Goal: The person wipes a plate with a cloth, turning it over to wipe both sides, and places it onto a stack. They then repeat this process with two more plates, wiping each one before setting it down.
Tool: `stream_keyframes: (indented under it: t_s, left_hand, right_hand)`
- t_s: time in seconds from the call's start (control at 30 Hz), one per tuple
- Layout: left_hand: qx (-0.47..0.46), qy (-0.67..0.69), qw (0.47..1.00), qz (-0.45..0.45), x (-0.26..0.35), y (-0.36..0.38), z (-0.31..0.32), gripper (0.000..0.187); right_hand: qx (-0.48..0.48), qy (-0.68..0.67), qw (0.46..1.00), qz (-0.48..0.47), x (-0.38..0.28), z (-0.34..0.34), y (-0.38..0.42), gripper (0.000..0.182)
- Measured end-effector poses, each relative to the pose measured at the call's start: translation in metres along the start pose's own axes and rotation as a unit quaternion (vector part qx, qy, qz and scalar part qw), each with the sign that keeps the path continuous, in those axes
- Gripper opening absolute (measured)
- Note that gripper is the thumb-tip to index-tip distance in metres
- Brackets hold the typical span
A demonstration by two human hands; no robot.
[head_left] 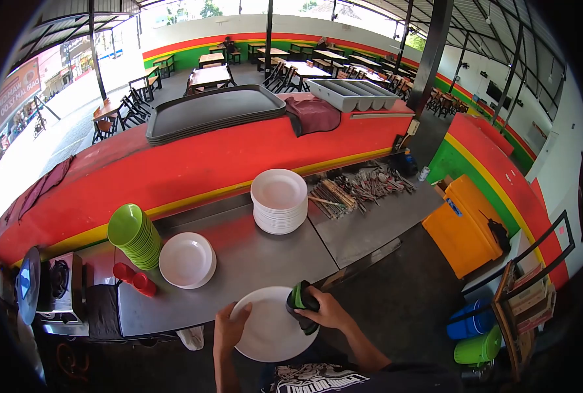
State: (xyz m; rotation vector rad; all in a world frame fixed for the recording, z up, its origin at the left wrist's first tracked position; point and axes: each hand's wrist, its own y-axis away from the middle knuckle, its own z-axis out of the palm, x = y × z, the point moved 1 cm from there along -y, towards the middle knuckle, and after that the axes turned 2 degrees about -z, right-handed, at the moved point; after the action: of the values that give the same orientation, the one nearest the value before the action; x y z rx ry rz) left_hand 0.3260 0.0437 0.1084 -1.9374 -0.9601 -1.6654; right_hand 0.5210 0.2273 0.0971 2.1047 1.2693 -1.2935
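A large white plate is held at the metal counter's front edge. My left hand grips its left rim, thumb on the upper face. My right hand is closed on a dark cloth with green parts, which lies against the plate's right side. Beyond the plate, a stack of white plates stands on the counter. Farther left are a lower stack of white bowls, a tall leaning stack of green bowls and red cups.
Cutlery is spread at the counter's right. Black trays, a maroon cloth and a grey divided holder rest on the red ledge. A stove stands left, an orange box right.
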Motion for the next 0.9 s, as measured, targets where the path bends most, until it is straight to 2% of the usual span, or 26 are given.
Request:
stream_keyframes:
  t_s: [0.1, 0.2, 0.23, 0.27, 0.3, 0.37, 0.4, 0.47, 0.6, 0.8, 0.9]
  left_hand:
    - [-0.084, -0.069, 0.994, -0.016, 0.003, 0.005, 0.003, 0.032]
    - [-0.101, -0.076, 0.977, 0.171, -0.003, 0.007, 0.017, 0.029]
    - [-0.137, -0.092, 0.98, 0.112, -0.004, 0.011, 0.018, 0.025]
    - [-0.135, -0.091, 0.98, 0.113, -0.007, 0.013, 0.02, 0.025]
    - [-0.135, -0.092, 0.98, 0.113, -0.009, 0.015, 0.021, 0.024]
    - [-0.119, -0.083, 0.979, 0.141, -0.007, 0.016, 0.022, 0.022]
    - [-0.11, -0.078, 0.985, 0.111, -0.007, 0.018, 0.021, 0.023]
    - [-0.087, -0.068, 0.993, 0.05, -0.009, 0.021, 0.02, 0.025]
    - [0.005, 0.054, 0.998, 0.027, -0.009, 0.027, 0.023, 0.03]
    - [0.126, 0.233, 0.964, 0.008, -0.033, 0.015, 0.029, 0.039]
    - [0.146, 0.305, 0.941, -0.005, -0.019, 0.015, 0.039, 0.043]
  right_hand:
    - [-0.067, 0.07, 0.995, -0.006, -0.02, -0.007, 0.0, 0.053]
    - [-0.087, 0.097, 0.991, -0.04, -0.027, -0.005, -0.005, 0.052]
    - [-0.083, 0.096, 0.99, -0.068, -0.025, 0.0, -0.005, 0.051]
    - [-0.08, 0.093, 0.988, -0.095, -0.025, 0.004, -0.006, 0.051]
    - [-0.117, 0.102, 0.986, -0.064, -0.04, 0.001, -0.01, 0.052]
    - [-0.111, 0.092, 0.987, -0.076, -0.037, 0.005, -0.014, 0.052]
    - [-0.107, 0.087, 0.987, -0.079, -0.036, 0.006, -0.014, 0.052]
    - [-0.066, 0.081, 0.991, -0.079, -0.041, 0.003, -0.014, 0.052]
    - [0.028, 0.064, 0.997, -0.025, -0.029, -0.004, -0.008, 0.056]
    - [0.219, 0.03, 0.975, 0.006, -0.008, 0.02, 0.012, 0.055]
    - [0.298, -0.006, 0.954, 0.026, -0.007, 0.035, 0.018, 0.055]
